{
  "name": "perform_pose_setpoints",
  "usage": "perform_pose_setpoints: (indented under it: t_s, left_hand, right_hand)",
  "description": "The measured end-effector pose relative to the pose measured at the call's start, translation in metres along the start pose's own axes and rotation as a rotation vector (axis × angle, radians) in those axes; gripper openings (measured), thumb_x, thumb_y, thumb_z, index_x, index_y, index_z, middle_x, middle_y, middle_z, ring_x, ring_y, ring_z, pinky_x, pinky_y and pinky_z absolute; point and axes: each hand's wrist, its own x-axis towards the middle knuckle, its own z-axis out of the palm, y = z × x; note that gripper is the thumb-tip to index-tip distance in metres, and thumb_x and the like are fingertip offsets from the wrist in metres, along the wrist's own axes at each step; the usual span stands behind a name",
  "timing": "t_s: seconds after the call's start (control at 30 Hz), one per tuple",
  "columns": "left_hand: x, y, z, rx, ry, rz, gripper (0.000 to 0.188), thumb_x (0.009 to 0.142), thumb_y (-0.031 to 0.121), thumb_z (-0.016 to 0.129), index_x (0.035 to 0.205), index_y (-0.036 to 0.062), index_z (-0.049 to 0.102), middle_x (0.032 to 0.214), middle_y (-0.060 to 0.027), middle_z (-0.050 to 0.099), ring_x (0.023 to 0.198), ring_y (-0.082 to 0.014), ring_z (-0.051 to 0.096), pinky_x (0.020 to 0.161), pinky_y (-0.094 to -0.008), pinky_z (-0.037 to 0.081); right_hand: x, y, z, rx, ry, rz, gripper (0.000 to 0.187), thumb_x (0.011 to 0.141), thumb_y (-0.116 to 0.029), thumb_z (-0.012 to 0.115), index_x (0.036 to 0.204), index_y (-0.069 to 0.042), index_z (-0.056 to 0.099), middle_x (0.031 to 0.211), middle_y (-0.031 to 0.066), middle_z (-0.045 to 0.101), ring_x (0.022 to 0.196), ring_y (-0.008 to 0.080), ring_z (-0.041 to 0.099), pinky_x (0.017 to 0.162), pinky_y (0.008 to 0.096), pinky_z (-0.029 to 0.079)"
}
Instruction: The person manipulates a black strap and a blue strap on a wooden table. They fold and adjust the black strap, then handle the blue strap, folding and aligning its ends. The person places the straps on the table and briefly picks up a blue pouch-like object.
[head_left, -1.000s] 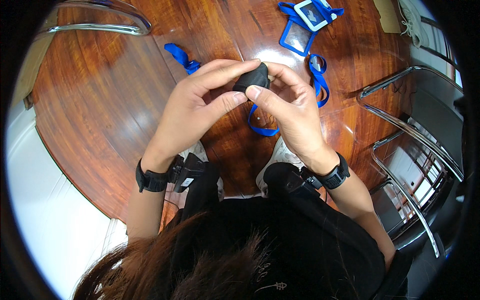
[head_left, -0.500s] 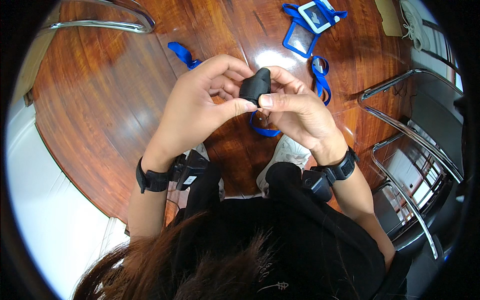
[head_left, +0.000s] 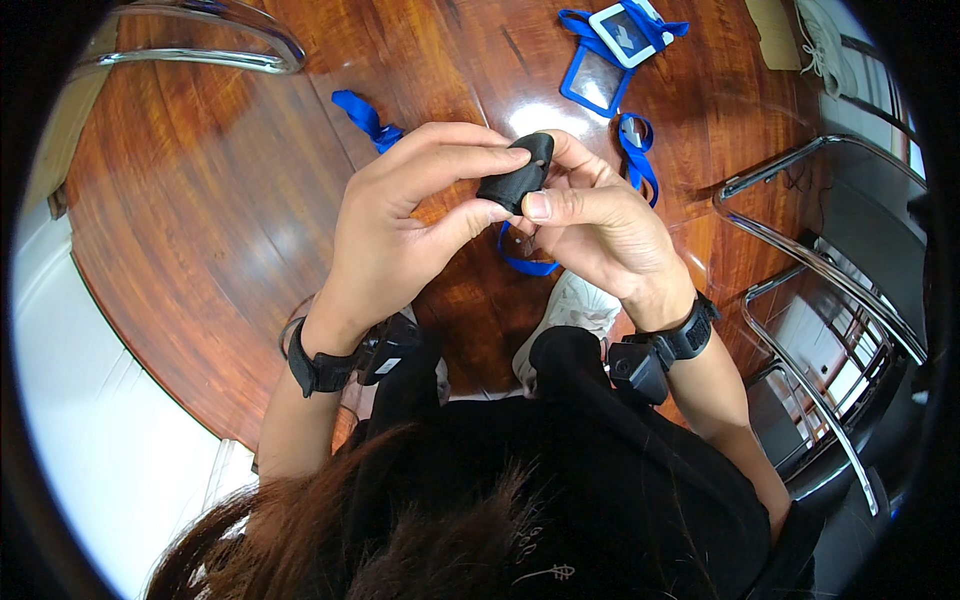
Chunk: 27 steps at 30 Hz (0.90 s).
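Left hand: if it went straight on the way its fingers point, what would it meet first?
The left hand would first meet the small black roll, which its fingertips touch; next in line seems the right hand, though depth is unclear.

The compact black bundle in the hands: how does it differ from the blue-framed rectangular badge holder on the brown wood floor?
Place: the black bundle is held between the left hand and right hand; the badge holder lies on the floor.
Colour: the bundle is black; the holder is blue-framed.
Shape: the bundle is rounded; the holder is flat and rectangular.
Both are partly covered.
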Motion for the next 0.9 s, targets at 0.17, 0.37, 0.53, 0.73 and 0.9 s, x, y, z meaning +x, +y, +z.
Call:
perform_pose_setpoints:
  t_s: [0.17, 0.37, 0.53, 0.73, 0.9]
  left_hand:
    - [0.000, -0.002, 0.000, -0.154, -0.040, -0.013, 0.029, 0.075, -0.004, 0.070, 0.104, 0.0022, 0.067, 0.111, -0.0092, 0.061, 0.096, -0.0165, 0.062, 0.082, -0.0263, 0.050]
    - [0.000, 0.002, -0.006, -0.204, -0.129, -0.135, 0.028, 0.078, -0.007, 0.068, 0.105, -0.0028, 0.061, 0.115, -0.0097, 0.053, 0.101, -0.0154, 0.057, 0.085, -0.0268, 0.050]
    - [0.001, -0.002, -0.006, -0.236, -0.135, -0.121, 0.029, 0.079, -0.006, 0.068, 0.106, -0.0011, 0.058, 0.118, -0.0101, 0.051, 0.105, -0.0172, 0.056, 0.089, -0.0297, 0.049]
    - [-0.004, -0.008, -0.004, -0.322, -0.072, -0.132, 0.023, 0.081, 0.001, 0.070, 0.100, 0.0025, 0.057, 0.114, -0.0063, 0.056, 0.089, -0.0104, 0.058, 0.074, -0.0218, 0.049]
    - [-0.006, -0.007, 0.002, -0.305, 0.004, -0.179, 0.024, 0.080, 0.000, 0.070, 0.099, 0.0032, 0.056, 0.112, -0.0056, 0.056, 0.086, -0.0082, 0.057, 0.070, -0.0202, 0.048]
  right_hand:
    - [-0.001, 0.000, 0.001, 0.104, -0.014, 0.061, 0.032, 0.078, 0.008, 0.066, 0.105, -0.007, 0.059, 0.098, 0.0035, 0.062, 0.094, 0.0156, 0.059, 0.088, 0.0276, 0.045]
    - [-0.002, 0.000, 0.004, -0.091, 0.030, 0.024, 0.033, 0.080, 0.004, 0.067, 0.109, -0.007, 0.060, 0.099, 0.0030, 0.062, 0.095, 0.0142, 0.058, 0.088, 0.0284, 0.045]
    - [-0.002, 0.002, 0.008, -0.255, 0.067, -0.093, 0.027, 0.080, -0.001, 0.070, 0.106, -0.005, 0.062, 0.097, 0.0025, 0.062, 0.095, 0.0120, 0.056, 0.088, 0.0274, 0.044]
    - [0.001, 0.001, 0.012, -0.344, 0.055, -0.075, 0.021, 0.082, -0.005, 0.070, 0.102, -0.005, 0.065, 0.094, 0.0027, 0.064, 0.091, 0.0114, 0.058, 0.087, 0.0262, 0.044]
    - [0.000, 0.003, 0.017, -0.570, 0.179, -0.167, 0.021, 0.082, -0.007, 0.070, 0.103, -0.002, 0.065, 0.092, 0.0032, 0.066, 0.087, 0.0104, 0.059, 0.080, 0.0247, 0.047]
